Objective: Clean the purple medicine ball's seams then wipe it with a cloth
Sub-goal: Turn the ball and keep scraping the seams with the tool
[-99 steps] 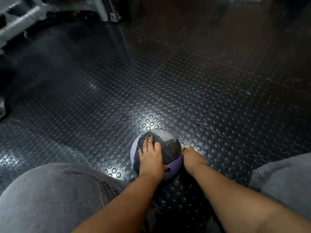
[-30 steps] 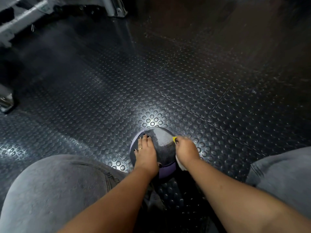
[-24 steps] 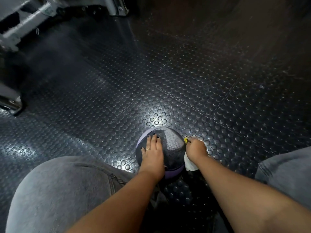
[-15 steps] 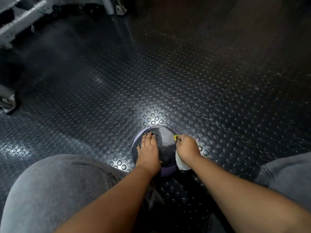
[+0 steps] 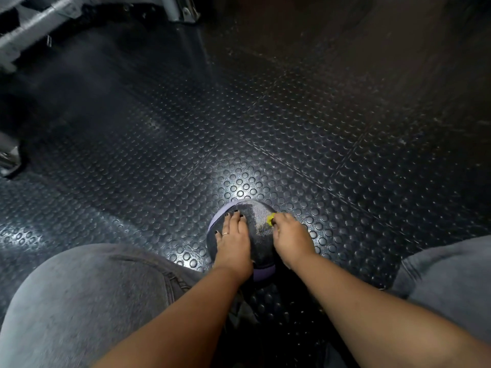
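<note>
Ball point(image 5: 259, 235) on the studded rubber floor point(image 5: 172, 155) is what I am watching: purple with a grey textured panel, sitting between two knees in grey jeans point(image 5: 79, 301). The left hand point(image 5: 233, 243) lies flat on its top, fingers straight and pressing (dark nails, one ring). The right hand point(image 5: 292, 239) is against the ball's right side, fingers clenched round a small yellow tool point(image 5: 271, 219) whose tip touches the grey panel. A metal frame point(image 5: 39, 19) stands well apart at upper left.

The left hand point(image 5: 233, 244) rests flat on the medicine ball point(image 5: 258, 221); the right hand point(image 5: 291, 239) pinches a small yellow object point(image 5: 270, 219) against it.
</note>
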Demonstrator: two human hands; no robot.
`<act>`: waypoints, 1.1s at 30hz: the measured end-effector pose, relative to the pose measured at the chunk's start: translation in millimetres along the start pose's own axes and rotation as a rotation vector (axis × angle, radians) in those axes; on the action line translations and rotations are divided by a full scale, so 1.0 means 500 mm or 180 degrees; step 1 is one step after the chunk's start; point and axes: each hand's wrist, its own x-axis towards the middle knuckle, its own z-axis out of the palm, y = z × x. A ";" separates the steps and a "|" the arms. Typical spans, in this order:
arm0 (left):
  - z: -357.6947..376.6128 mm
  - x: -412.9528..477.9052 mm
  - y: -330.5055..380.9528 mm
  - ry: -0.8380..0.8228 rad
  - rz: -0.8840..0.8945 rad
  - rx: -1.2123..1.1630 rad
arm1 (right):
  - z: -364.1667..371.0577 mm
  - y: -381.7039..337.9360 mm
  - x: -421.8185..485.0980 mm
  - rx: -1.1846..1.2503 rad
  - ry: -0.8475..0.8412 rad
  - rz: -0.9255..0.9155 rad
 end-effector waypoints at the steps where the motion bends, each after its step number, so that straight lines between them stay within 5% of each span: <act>1: 0.001 -0.003 -0.002 0.0018 0.0014 -0.0003 | 0.000 0.013 0.007 -0.0010 -0.0034 0.0177; 7: -0.001 -0.003 -0.012 0.0024 0.0085 -0.0106 | 0.007 0.042 0.035 0.0294 -0.0184 0.0867; 13: -0.007 0.008 -0.009 0.0074 0.0080 -0.0001 | -0.006 0.007 0.028 0.0329 -0.0149 0.0598; 22: -0.014 0.017 0.002 0.0101 -0.0081 -0.0030 | 0.001 -0.040 -0.023 -0.0183 -0.0193 -0.1153; 33: -0.016 0.031 0.026 0.0036 -0.0031 -0.0031 | 0.002 -0.015 -0.014 -0.0186 0.0394 -0.0241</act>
